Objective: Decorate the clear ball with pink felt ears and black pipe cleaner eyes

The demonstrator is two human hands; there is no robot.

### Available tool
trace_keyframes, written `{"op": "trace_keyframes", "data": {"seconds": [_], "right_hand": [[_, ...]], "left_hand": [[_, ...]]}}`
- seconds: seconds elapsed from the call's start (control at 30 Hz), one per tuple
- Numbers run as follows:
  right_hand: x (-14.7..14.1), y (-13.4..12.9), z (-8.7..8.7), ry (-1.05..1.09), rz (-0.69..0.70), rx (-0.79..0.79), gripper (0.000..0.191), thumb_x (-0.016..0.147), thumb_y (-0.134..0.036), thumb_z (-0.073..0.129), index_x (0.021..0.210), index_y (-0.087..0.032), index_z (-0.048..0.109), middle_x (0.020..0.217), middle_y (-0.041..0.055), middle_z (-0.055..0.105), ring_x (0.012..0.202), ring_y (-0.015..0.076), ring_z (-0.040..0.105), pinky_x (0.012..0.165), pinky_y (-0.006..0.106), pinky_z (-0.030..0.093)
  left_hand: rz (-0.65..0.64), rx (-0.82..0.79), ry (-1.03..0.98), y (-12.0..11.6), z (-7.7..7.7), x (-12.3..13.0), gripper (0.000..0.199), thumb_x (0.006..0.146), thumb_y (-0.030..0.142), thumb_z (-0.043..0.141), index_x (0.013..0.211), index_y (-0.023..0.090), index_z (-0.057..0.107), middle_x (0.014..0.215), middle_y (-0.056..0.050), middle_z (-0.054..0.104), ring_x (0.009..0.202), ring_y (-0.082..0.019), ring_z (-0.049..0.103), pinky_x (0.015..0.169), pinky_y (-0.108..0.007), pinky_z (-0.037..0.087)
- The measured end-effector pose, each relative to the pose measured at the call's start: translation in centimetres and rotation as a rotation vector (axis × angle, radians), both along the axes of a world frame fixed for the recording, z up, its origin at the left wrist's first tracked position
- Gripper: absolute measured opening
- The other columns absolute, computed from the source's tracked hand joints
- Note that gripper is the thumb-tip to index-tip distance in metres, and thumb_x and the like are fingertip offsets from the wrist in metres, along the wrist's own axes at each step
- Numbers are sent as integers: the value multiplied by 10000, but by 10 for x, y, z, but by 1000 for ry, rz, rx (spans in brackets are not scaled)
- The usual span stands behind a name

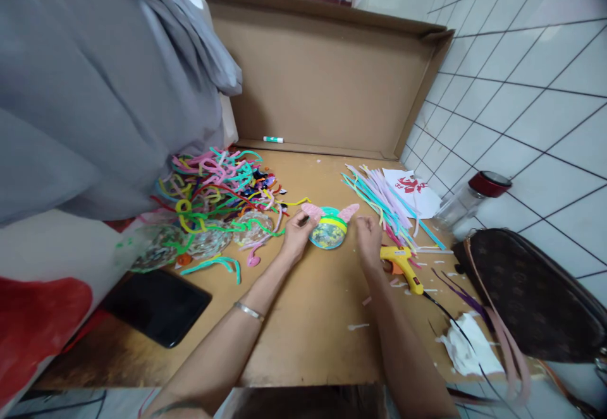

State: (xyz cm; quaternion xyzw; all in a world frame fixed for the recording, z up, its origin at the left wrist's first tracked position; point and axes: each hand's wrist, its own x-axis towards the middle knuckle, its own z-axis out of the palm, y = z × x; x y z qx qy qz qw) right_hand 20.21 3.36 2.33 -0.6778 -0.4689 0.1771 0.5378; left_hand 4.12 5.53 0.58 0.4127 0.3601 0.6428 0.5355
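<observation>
Inside table edge (303,378) | left hand (296,234): eared ball (329,236) | right hand (369,237): apart

White-tiled walls (535,84) with dark grout rise beside a wooden table (303,343) and white-tiled floor (71,403).

Head cam only: worn on head, looks fwd & down over tabletop (313,337), mid-dist.
</observation>
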Motion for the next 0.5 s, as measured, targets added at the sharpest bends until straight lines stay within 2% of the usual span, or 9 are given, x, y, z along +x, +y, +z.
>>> {"op": "trace_keyframes", "data": {"seconds": [0.17,0.5], "right_hand": [[-14,-5,0,3,56,-92,240,687,-460,512,653,-223,521,568,-29,561,579,173,502,569,275,346],[-21,-7,0,1,54,-146,218,686,-446,490,659,-230,487,602,-24,554,607,179,512,589,281,342]], "left_hand": [[9,-5,5,0,-1,-1,347,587,389,815,815,143,726,876,-55,712,845,-186,621,851,-318,478],[23,21,25,1,-6,0,324,625,381,794,835,143,729,897,-53,702,908,-192,611,883,-318,475]]}}
